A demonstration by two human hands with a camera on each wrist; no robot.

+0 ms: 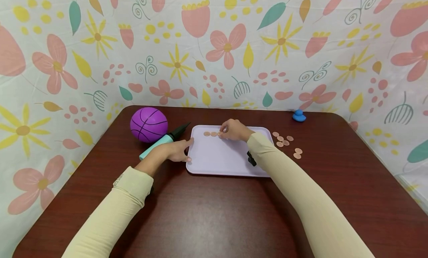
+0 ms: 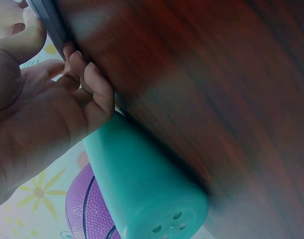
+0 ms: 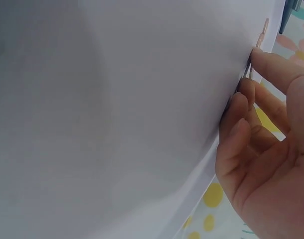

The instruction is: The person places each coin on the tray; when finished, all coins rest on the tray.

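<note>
A pale lilac tray [image 1: 214, 157] lies on the dark wooden table, two copper coins [image 1: 213, 134] lying side by side near its far left edge. Just right of them, my right hand [image 1: 235, 129] pinches another coin [image 3: 248, 68] between thumb and index finger, low over the tray surface. The coin stands edge-on in the right wrist view, and its other fingers are loosely bent near the tray. My left hand [image 1: 174, 150] rests against the tray's left rim, thumb and fingers spread along it. Beside that hand lies a teal cylinder with a black nozzle [image 2: 137, 169].
Several loose coins [image 1: 280, 138] lie on the table right of the tray, with two more coins [image 1: 297, 153] farther right. A purple basketball [image 1: 148, 124] sits behind the teal cylinder. At the back right is a blue rubber duck [image 1: 299, 116]. A flower-patterned cloth [image 1: 227, 83] hangs behind the table.
</note>
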